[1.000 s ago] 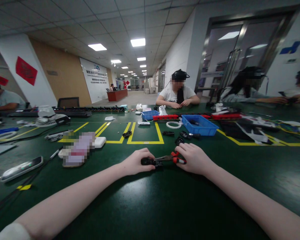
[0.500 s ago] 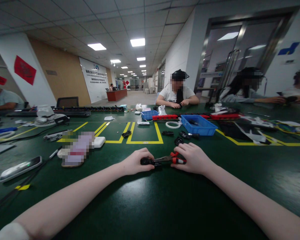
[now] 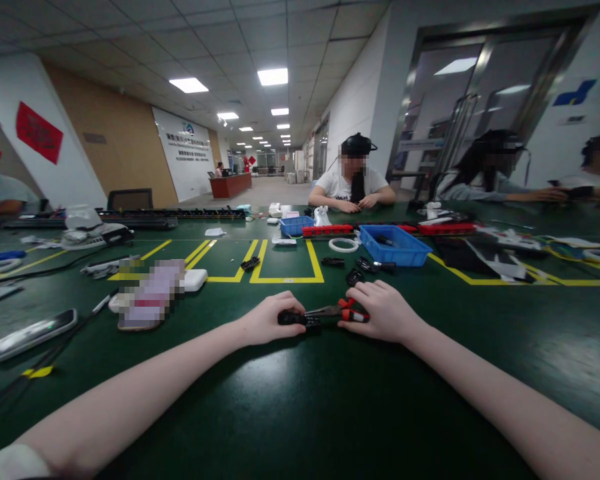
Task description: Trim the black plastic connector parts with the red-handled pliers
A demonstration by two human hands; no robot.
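Observation:
My left hand [image 3: 270, 319] is closed around a small black plastic part [image 3: 312, 324], whose right end sticks out past the fingers. My right hand [image 3: 387, 312] grips red-handled pliers [image 3: 354, 315]. The metal jaws of the pliers point left and reach the black part; whether they pinch it I cannot tell. Both hands are low over the green table [image 3: 300, 400]. Just beyond my right hand lies another black part [image 3: 354, 277], close to its knuckles.
Farther back stand a blue bin [image 3: 395, 248] with dark pieces in it and a smaller blue bin [image 3: 296, 225]. Between them lies a white ring [image 3: 343, 245]. A phone [image 3: 153, 293] and a white case [image 3: 195, 280] lie left. A co-worker [image 3: 351, 183] sits opposite.
The whole view has shifted slightly, so everything sits a little further left and higher. My hands keep hold of the black part and the pliers, in nearly the same pose.

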